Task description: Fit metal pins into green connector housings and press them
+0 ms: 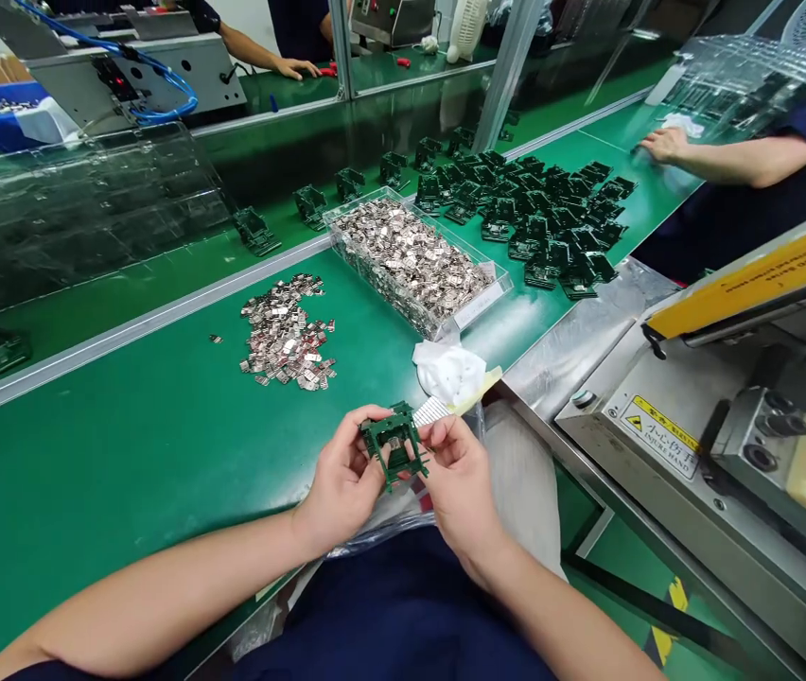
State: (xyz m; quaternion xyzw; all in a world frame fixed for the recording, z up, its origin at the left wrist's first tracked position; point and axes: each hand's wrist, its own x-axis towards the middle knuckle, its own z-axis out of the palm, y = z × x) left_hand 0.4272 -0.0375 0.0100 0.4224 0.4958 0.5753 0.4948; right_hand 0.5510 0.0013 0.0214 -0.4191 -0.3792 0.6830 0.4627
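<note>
Green plastic frame [394,443] sits between both hands, held above the surface [126,492]. The left hand [341,468] grips one side and the right hand [460,473] pinches the other – both are closed narrowly on it, and the step in hand is this close handling of a single frame. Just ahead of the right hand lie a white cloth [449,372] and a pale comb-like strip [431,411]. Farther ahead, a clear plastic tray [375,282] brims with stamped metal pieces [410,260], a loose pile [286,331] of them lies ahead of the left hand, and more green frames [545,218] spread beyond the tray – a co-worker's hand [665,144] rests far off to the right.
</note>
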